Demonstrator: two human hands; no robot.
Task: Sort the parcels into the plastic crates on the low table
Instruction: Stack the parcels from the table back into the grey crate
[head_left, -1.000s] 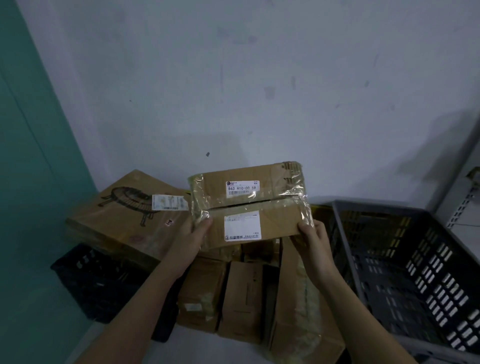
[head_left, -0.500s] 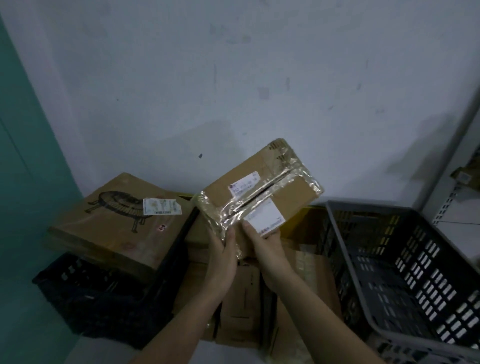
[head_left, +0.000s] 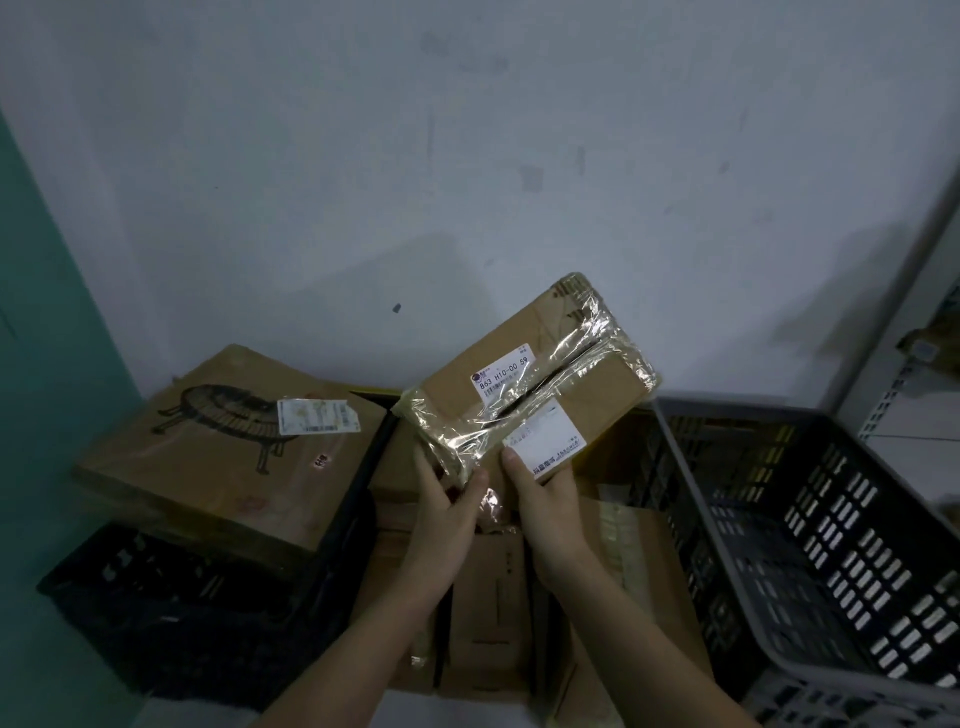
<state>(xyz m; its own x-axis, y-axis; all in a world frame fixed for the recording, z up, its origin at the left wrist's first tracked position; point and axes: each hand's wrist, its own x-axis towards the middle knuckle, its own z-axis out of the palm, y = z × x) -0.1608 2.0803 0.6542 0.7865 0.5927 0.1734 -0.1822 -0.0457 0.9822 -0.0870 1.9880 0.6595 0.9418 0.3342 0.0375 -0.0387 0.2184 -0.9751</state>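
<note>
I hold a flat cardboard parcel (head_left: 530, 374) wrapped in shiny clear tape, with two white labels, tilted up to the right in front of the wall. My left hand (head_left: 447, 512) grips its lower left corner. My right hand (head_left: 545, 499) grips its lower edge beside the left hand, thumb on the lower label. A grey plastic crate (head_left: 810, 525) stands at the right, its inside dark. A black crate (head_left: 171, 613) sits at the left with a large brown parcel (head_left: 223, 457) lying across its top.
Several cardboard boxes (head_left: 488, 613) stand packed between the two crates, below my hands. A white wall rises behind. A teal surface (head_left: 47, 364) borders the left. A white shelf upright (head_left: 893, 384) stands at the far right.
Both hands slid from the parcel's two ends to its lower left end, and the parcel turned from level to slanting up to the right. The view shifted slightly.
</note>
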